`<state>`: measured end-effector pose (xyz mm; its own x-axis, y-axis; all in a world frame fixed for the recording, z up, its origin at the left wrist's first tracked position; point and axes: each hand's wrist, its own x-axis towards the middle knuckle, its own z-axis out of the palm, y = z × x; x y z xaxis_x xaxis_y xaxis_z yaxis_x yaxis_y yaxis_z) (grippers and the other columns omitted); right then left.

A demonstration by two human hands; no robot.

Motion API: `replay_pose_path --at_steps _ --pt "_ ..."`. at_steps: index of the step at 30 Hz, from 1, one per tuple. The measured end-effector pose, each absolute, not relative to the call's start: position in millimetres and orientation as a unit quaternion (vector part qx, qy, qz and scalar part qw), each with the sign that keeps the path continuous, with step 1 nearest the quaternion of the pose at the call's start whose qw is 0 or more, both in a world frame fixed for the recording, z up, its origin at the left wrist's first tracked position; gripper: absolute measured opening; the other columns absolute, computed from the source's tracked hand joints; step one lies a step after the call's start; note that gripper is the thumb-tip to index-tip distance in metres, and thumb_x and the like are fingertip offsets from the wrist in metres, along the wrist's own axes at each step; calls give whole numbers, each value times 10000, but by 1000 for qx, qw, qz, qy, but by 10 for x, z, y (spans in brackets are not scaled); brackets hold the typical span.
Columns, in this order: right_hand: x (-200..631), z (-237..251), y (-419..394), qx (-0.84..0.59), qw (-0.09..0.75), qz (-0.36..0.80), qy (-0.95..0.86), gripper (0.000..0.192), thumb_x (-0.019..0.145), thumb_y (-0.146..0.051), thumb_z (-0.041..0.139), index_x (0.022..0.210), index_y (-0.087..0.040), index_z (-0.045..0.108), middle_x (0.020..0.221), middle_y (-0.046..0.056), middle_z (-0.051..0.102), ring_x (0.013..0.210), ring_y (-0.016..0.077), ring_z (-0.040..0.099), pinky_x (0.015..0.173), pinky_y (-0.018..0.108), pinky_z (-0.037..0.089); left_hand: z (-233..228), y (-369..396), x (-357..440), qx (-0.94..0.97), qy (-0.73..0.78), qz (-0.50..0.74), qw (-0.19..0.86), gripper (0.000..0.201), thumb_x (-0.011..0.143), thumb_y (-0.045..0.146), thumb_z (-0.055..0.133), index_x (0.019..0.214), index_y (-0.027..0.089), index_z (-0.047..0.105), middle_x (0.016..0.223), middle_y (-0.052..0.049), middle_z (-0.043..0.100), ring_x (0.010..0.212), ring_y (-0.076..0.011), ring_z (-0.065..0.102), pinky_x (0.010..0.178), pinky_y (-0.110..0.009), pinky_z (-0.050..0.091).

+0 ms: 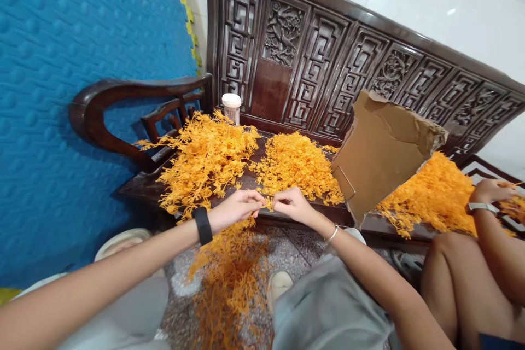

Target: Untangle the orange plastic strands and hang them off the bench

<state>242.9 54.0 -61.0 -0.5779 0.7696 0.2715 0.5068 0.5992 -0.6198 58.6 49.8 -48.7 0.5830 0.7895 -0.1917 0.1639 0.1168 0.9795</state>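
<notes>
My left hand (241,209), with a black band at the wrist, is closed in a pinch over the front edge of the seat. Facing it a short gap away, my right hand (294,205) also pinches, a thin bangle on its wrist. A small orange sprig (268,203) shows between the fingertips of both hands, partly hidden by them. Just beyond lies a loose pile of orange plastic-looking sprigs (295,167), with a taller pile of sprigs (209,153) to its left. More orange strands (229,279) hang or lie below my hands, between my legs.
The piles rest on a dark carved wooden bench (270,93). A white-lidded tub (232,108) stands by its backrest. A cardboard piece (385,147) leans upright, parting off another orange pile (435,197). At the right, a co-worker's hand (490,191) is near more sprigs. Blue matting (82,27) covers the left.
</notes>
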Motion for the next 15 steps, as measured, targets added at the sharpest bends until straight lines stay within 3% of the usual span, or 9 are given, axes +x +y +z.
replay_pose_path --at_steps 15 --pt "2467 -595 603 -388 265 180 -864 240 742 -175 438 507 -133 457 484 -49 358 466 44 331 500 163 252 -414 413 644 536 425 291 669 297 633 273 543 881 111 517 446 73 444 312 -12 199 361 -187 104"
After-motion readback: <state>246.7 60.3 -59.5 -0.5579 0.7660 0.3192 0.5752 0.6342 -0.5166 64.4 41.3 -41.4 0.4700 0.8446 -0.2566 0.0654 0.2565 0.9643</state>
